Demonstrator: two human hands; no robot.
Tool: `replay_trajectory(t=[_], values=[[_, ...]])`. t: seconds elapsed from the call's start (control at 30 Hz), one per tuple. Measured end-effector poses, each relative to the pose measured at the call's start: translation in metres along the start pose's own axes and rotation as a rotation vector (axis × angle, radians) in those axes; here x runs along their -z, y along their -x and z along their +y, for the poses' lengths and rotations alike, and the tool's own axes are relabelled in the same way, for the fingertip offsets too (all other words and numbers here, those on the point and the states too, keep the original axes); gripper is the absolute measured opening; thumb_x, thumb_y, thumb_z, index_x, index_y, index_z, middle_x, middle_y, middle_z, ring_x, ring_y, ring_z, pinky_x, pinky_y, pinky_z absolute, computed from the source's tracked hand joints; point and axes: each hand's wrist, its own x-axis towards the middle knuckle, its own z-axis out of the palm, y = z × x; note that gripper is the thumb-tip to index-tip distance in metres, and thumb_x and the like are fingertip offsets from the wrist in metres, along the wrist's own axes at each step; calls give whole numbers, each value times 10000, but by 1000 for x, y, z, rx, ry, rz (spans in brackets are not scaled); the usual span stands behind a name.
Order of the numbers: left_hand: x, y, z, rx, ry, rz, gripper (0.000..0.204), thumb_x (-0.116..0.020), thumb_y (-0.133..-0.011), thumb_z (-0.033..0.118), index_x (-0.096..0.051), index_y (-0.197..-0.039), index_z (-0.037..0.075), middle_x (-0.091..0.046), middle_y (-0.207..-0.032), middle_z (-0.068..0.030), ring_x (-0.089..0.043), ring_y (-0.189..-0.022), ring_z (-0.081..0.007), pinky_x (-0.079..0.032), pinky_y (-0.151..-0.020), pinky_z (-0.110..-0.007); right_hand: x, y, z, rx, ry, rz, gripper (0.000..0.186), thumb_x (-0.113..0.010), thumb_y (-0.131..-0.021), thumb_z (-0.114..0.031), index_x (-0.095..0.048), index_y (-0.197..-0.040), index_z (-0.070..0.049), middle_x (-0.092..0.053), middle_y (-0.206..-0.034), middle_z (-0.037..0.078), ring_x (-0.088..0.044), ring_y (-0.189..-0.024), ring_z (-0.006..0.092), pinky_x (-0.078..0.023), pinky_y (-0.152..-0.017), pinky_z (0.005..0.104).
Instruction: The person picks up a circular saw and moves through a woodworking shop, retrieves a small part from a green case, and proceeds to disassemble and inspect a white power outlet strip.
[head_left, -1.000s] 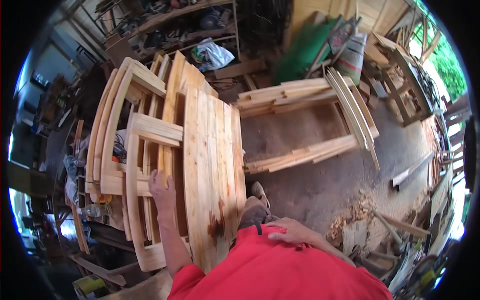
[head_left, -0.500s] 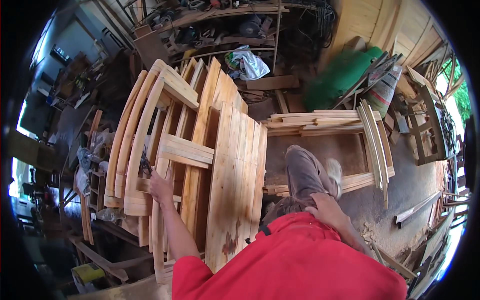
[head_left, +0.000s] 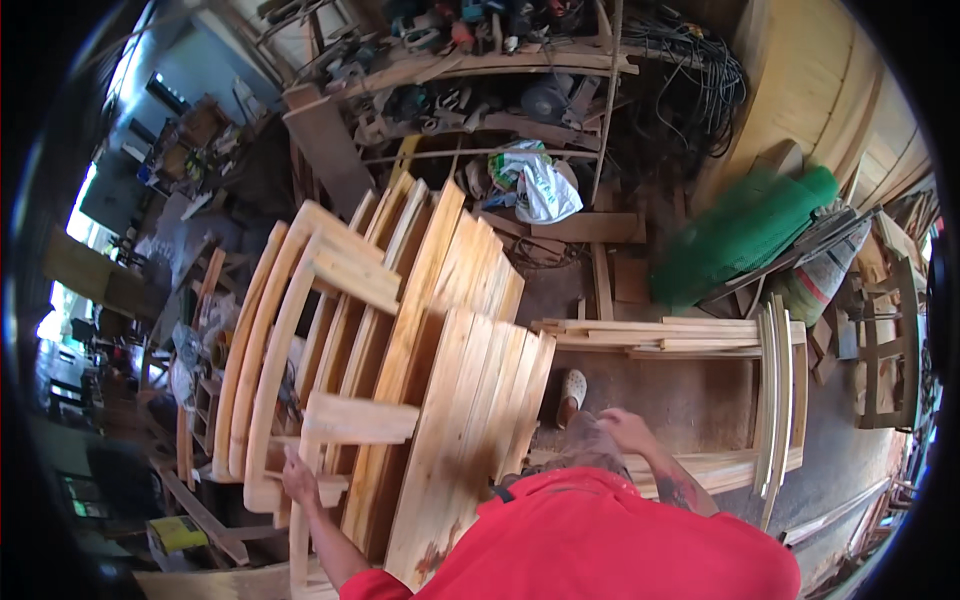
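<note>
My left hand (head_left: 302, 480) is closed on a pale wooden frame (head_left: 268, 390), one of several curved frames leaning in a stack at lower left. Against them lie long boards (head_left: 455, 400) and yellowish planks (head_left: 405, 335). My right hand (head_left: 625, 435) is near my leg at lower middle, fingers loosely bent with nothing visible in them. My shoe (head_left: 572, 390) stands on the floor to the right of the board stack.
Bundled strips (head_left: 660, 330) form a rectangle on the floor (head_left: 680, 390) at right. Behind are a green mesh roll (head_left: 740, 225), a sack (head_left: 830, 270), a white bag (head_left: 545, 190), tool shelves (head_left: 480, 60) and coiled cables (head_left: 690, 90). Cluttered benches (head_left: 180, 140) stand far left.
My view has moved forward and tilted up, showing more shelves. My leg has stepped into the strip rectangle. My left hand stays at the frames; my right has moved from my waist to my leg.
</note>
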Motion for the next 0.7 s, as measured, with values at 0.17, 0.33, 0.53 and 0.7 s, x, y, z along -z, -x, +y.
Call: replay_trajectory(t=[0.17, 0.33, 0.53, 0.7], values=[[0, -49, -9, 208, -16, 15, 837, -267, -1008, 661, -650, -1265, -38, -612, -1283, -318, -533, -1258, -486, -389, -1066, -523, 41, 21, 278, -309, 133, 513, 371, -631, -921, -298, -646, -1166, -19, -676, -1106, 294, -655, -998, 466, -515, -870, 520], [-56, -45, 66, 434, -225, 212, 750, -253, -994, 548, -687, -1216, -22, -643, -1261, -294, -556, -1250, -465, -336, -1104, -535, 69, 150, 350, -725, 394, 140, 319, -579, -907, -291, -719, -780, -34, -696, -864, 249, -688, -872, 418, -517, -690, 509], [-68, -45, 66, 432, -221, 108, 644, -281, -988, 484, -681, -1217, 34, -643, -1280, -262, -567, -1229, -464, -366, -1074, -549, 75, 106, 280, -497, 293, 108, 315, -578, -901, -303, -733, -811, -44, -707, -862, 232, -697, -847, 404, -527, -683, 500], [-64, -79, 79, 239, -244, 270, 487, -389, -1013, 379, -655, -1128, -12, -658, -1169, -278, -587, -1165, -455, -446, -977, -545, 85, -2, 203, -262, 203, 95, 315, -577, -896, -313, -744, -837, -52, -716, -860, 218, -704, -827, 391, -535, -678, 492]])
